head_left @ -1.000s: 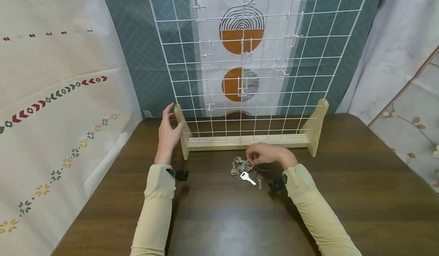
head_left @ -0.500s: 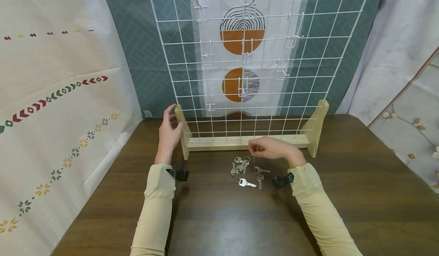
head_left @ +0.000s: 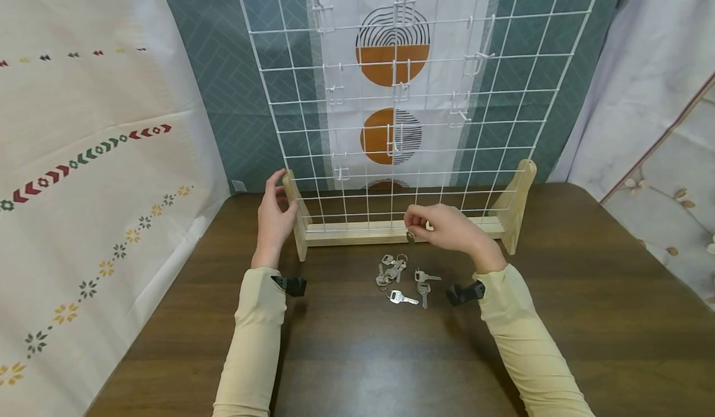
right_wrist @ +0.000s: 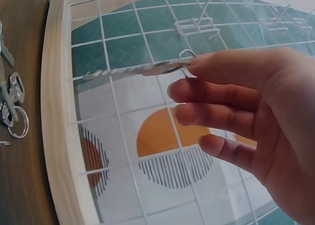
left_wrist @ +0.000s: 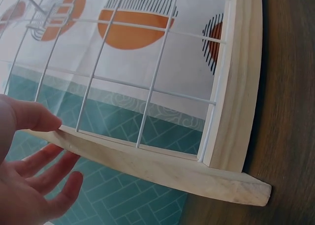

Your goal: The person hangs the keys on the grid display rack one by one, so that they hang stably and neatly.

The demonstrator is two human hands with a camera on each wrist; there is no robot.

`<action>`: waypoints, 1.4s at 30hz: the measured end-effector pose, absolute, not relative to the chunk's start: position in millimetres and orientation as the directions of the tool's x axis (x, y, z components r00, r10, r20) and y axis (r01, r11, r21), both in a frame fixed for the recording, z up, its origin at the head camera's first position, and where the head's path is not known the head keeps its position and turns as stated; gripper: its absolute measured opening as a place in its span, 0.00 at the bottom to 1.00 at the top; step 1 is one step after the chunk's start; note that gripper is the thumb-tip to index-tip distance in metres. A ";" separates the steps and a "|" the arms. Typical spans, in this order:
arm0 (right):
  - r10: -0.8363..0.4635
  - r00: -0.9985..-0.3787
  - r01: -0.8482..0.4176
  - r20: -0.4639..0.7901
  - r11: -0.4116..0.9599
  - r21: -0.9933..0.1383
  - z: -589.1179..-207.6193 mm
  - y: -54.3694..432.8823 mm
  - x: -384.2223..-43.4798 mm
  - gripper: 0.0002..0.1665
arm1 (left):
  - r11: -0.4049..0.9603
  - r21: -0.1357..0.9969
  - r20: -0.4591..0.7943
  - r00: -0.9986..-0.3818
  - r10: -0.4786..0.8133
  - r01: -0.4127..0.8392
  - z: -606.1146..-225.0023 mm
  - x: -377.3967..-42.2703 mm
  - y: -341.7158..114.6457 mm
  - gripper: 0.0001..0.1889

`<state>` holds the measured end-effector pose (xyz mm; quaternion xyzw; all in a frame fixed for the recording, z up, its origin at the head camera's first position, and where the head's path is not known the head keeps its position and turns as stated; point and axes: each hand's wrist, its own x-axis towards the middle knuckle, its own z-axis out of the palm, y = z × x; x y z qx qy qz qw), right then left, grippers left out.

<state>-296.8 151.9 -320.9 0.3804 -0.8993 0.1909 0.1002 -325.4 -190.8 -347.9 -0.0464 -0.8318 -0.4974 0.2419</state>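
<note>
Around the left wooden upright (head_left: 300,226), the left hand (head_left: 275,219) curls, thumb on one face and fingers on the other. Rightward, a cluster of ringed keys (head_left: 391,273) lies on the brown tabletop (head_left: 357,355), with a single key (head_left: 398,297) just nearer and two more keys (head_left: 421,275) beside it. Farther right, the right hand (head_left: 444,226) pinches a raised key (right_wrist: 165,68) by its ring (right_wrist: 187,50), in front of the white wire grid (head_left: 394,63); beyond stands the right wooden upright (head_left: 518,209).

No text, brand or number can be read. Any marking on the keys (head_left: 396,296) is too small to make out.
</note>
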 end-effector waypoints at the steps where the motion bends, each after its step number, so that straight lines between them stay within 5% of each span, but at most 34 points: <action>1: -0.642 -0.689 -0.723 0.338 0.641 -0.258 -319.1 151.4 -295.5 0.01 | 0.505 0.802 0.453 -0.876 -0.163 0.321 -347.1 -325.4 -191.1 0.34; 13: -0.581 -0.645 -0.734 0.497 0.653 -0.188 -307.0 143.9 -285.1 0.04 | 0.532 0.785 0.452 -0.881 -0.143 0.317 -340.8 -325.4 -198.8 0.35; 25: -0.535 -0.464 -0.801 0.706 0.593 -0.077 -275.2 135.8 -280.3 0.06 | 0.539 0.784 0.440 -0.887 -0.137 0.306 -337.8 -323.5 -199.8 0.34; 34: -0.684 -0.319 -0.820 0.655 0.546 0.170 -207.6 122.9 -290.6 0.03 | 0.526 0.796 0.450 -0.874 -0.184 0.299 -344.0 -323.3 -193.3 0.34; 42: -0.737 -0.356 -0.782 0.574 0.571 0.248 -137.3 103.6 -281.3 0.04 | 0.519 0.802 0.444 -0.876 -0.186 0.296 -345.7 -321.3 -188.7 0.34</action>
